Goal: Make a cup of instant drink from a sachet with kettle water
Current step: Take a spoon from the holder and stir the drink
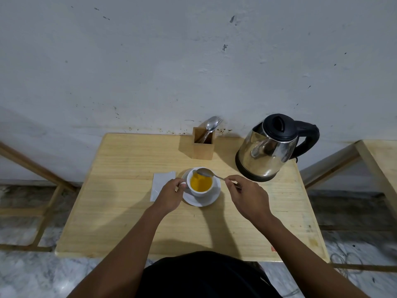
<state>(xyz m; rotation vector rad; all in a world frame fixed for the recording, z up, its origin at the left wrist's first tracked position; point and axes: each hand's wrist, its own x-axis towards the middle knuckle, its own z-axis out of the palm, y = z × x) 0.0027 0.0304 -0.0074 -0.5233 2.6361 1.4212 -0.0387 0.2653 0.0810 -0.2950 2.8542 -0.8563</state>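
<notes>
Step in hand: stirring, as I judge it; the cup already holds an orange-yellow drink, so powder and water look to be in
Right hand: the right hand pinches the handle of a spoon between closed fingertips; the bowl of the spoon sits over the far rim of the cup, above the liquid rather than in it
Left hand: the left hand is closed on the cup's handle at its left side, steadying it
Cup: upright on a white saucer near the middle of the table
Sachet: a flat pale sachet lies just left of the saucer, partly under the left hand; whether it is emptied I cannot tell
Kettle: the steel kettle stands lid down at the back right, well apart from the cup
Next move: probably dipping the spoon again or setting it down; it calls for a steady cup and no drips
Surface: a pale wooden table, with a wooden holder of cutlery at the back
Room: scuffed white wall, marbled floor, wooden frames to both sides
</notes>
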